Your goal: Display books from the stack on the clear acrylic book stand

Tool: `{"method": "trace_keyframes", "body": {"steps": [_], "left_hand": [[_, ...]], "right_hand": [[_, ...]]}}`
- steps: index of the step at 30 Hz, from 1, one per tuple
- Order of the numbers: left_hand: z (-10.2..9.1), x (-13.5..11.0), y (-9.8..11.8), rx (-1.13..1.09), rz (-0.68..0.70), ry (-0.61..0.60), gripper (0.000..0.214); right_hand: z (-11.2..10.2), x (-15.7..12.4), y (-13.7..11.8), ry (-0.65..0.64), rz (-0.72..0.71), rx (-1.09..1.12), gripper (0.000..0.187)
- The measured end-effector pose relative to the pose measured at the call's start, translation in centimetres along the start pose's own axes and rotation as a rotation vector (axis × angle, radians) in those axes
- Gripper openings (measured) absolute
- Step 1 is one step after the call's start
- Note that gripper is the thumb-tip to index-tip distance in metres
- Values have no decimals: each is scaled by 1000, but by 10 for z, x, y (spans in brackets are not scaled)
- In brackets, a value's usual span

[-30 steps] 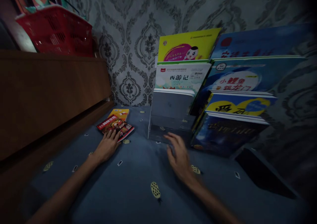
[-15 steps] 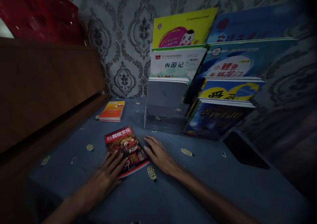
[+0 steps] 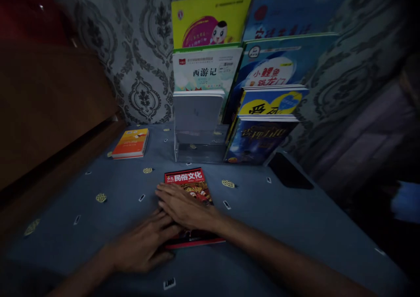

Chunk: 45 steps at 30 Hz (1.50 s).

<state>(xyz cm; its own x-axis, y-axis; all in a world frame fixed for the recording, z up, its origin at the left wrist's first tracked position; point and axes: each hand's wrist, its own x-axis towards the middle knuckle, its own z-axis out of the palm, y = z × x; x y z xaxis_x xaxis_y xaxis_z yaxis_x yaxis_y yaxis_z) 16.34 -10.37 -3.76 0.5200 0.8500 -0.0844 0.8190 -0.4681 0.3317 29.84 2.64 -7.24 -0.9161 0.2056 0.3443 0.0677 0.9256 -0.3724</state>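
Note:
A red book (image 3: 197, 184) with white title characters and a mask picture lies flat on the blue tablecloth, partly hidden under my hands. Across its left part rests my right hand (image 3: 187, 208), palm down with its fingers stretched out. My left hand (image 3: 146, 240) is at the book's lower left edge, fingers extended, its fingertips close to or under the right hand; the exact contact is hidden. Behind the book stands a clear acrylic book rack (image 3: 200, 152) with several books upright in tiers.
An orange book (image 3: 130, 143) lies at the back left, near a brown wooden cabinet (image 3: 55, 109). A dark flat object (image 3: 290, 170) lies right of the rack. Patterned wallpaper (image 3: 144, 91) covers the wall behind.
The red book has shifted right and turned straighter relative to the table. My right hand has moved from beside the book onto it. The view has swung to the right.

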Motion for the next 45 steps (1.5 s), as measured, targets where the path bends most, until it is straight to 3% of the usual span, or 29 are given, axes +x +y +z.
{"method": "trace_keyframes", "body": {"steps": [6,15,24,30,34,39,45], "left_hand": [[11,-4,-11,9,29,39,70],[15,1,-12,-6,53,171,61],[12,18,-3,86,4,242,47],[12,31,12,216,-36,228,50],[13,33,18,292,-52,206,53],[21,39,27,382,-36,265,58],[31,49,38,459,30,291,47]], "right_hand": [[-1,9,28,-60,123,26,44],[-33,-38,61,-49,447,-144,49],[-42,-71,60,33,477,-98,44],[-38,-101,40,78,423,-63,41],[-35,-132,11,94,364,-39,40],[-33,-168,-30,120,289,2,40],[-39,-184,-53,116,269,82,33]]}}
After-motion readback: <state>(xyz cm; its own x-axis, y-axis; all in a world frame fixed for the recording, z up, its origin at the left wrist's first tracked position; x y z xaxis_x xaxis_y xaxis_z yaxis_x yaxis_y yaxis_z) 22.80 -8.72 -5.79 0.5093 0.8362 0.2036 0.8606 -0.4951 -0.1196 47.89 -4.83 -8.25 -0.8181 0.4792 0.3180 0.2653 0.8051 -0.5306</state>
